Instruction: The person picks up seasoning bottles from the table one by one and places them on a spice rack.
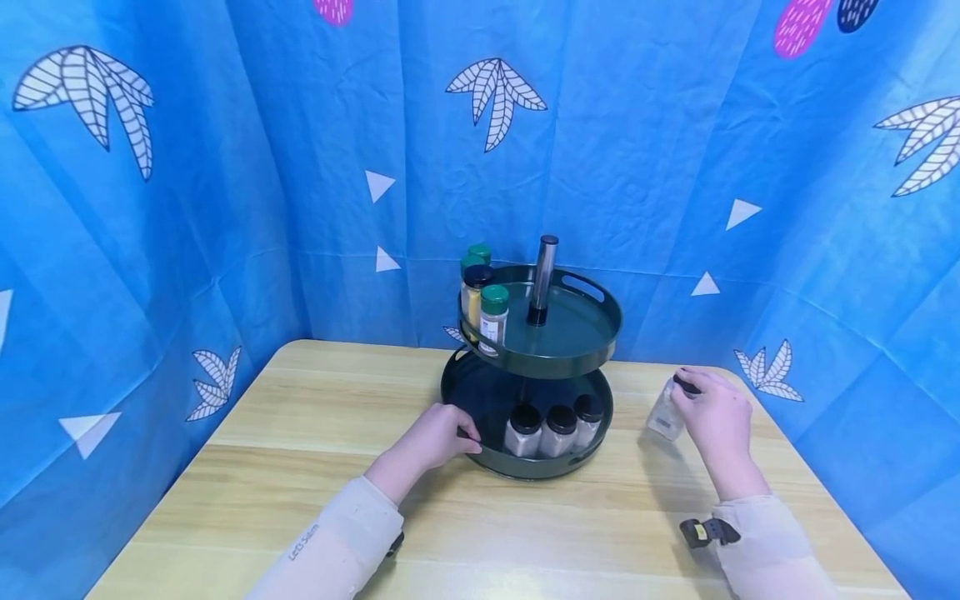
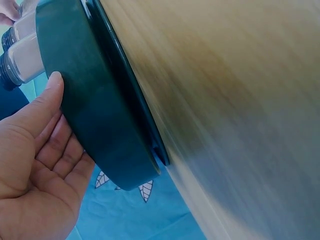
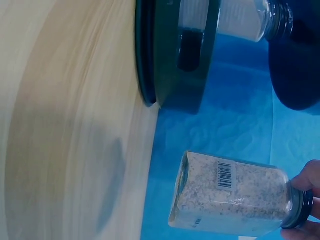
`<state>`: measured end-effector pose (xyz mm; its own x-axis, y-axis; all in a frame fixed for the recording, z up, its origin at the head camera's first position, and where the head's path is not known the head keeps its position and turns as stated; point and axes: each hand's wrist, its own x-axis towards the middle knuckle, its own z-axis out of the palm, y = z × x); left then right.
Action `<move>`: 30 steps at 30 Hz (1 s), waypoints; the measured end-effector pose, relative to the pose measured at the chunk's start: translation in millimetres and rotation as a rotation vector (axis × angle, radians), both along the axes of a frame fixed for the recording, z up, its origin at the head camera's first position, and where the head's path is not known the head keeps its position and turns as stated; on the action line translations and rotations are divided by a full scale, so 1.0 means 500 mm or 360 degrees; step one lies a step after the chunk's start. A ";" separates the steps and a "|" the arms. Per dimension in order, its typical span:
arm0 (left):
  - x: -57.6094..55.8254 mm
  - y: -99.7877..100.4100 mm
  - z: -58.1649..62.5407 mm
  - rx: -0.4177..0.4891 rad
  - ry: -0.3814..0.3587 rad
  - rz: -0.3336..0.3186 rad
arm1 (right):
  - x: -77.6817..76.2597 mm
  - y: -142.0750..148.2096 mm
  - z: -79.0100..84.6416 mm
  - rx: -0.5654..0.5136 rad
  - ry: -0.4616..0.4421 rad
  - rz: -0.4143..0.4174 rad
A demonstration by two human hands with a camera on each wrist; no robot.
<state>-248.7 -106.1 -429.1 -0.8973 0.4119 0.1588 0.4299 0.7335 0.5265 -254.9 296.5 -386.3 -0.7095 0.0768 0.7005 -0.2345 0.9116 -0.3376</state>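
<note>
A two-tier dark green turntable rack (image 1: 517, 471) stands on the table. My left hand (image 1: 438, 437) pinches the rim of its lower tray at the front left; in the left wrist view the thumb (image 2: 56, 82) lies on the rim edge with the fingers curled beside the wall. Out to the right of the rack, my right hand (image 1: 716, 412) grips a clear seasoning jar (image 3: 235, 192) by its black cap. This jar is tilted, held over the table, with pale speckled grains and a barcode label on it. Three similar black-capped jars (image 1: 558, 432) stand in the lower tray's front right.
The upper tray (image 1: 577, 362) carries several bottles on its left, some green-capped like the front one (image 1: 493, 317), one dark-capped (image 1: 477, 287). A metal post (image 1: 545, 275) rises from its middle. Blue patterned cloth (image 1: 345, 167) hangs around the wooden table (image 1: 262, 467).
</note>
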 end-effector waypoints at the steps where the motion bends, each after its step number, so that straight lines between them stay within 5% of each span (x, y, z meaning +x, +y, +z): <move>1: 0.000 0.000 0.000 0.0003 0.0000 0.0000 | 0.001 -0.002 0.001 0.0001 -0.0005 -0.0002; 30: 0.001 0.000 0.000 0.0016 0.0002 0.0004 | -0.006 -0.073 0.021 -0.0041 0.0167 0.0161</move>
<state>-248.4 -106.3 -429.1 -0.8981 0.4080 0.1641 0.4287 0.7292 0.5333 -257.9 259.9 -375.7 -0.6376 0.0276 0.7698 -0.3598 0.8730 -0.3294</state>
